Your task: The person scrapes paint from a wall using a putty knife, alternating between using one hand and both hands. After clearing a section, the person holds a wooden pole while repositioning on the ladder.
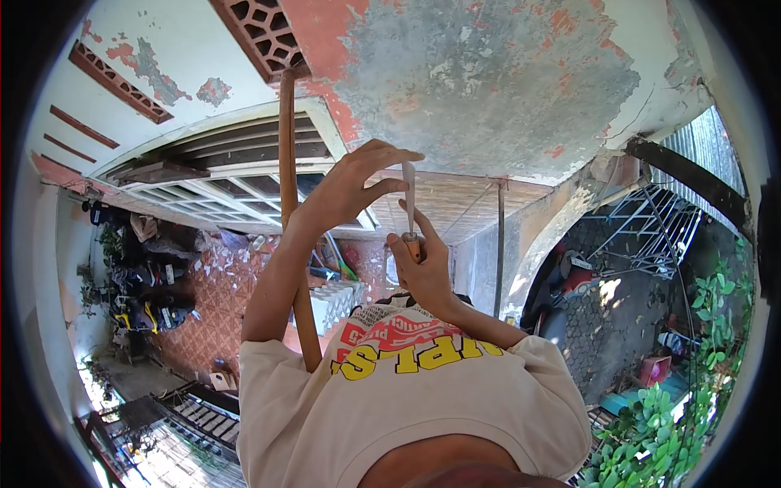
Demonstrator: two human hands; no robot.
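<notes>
My right hand (425, 272) is closed round the wooden handle of a putty knife (411, 199), whose narrow-looking metal blade points up, away from my chest. Just above it is my left hand (354, 183), thumb and fingers apart around the upper end of the blade. The left thumb tip overlaps the blade's edge in this view. Beyond both hands rises a wall (488, 89) with peeling paint and large bare grey patches.
A wooden pole (288, 154) runs beside my left forearm. White-framed louvred windows (236, 195) are to the left. Paint flakes (236, 259) litter the tiled floor (203, 309). Parked motorbikes (150, 285) stand far left; an archway, metal rack (643, 232) and green plants (651, 443) are at right.
</notes>
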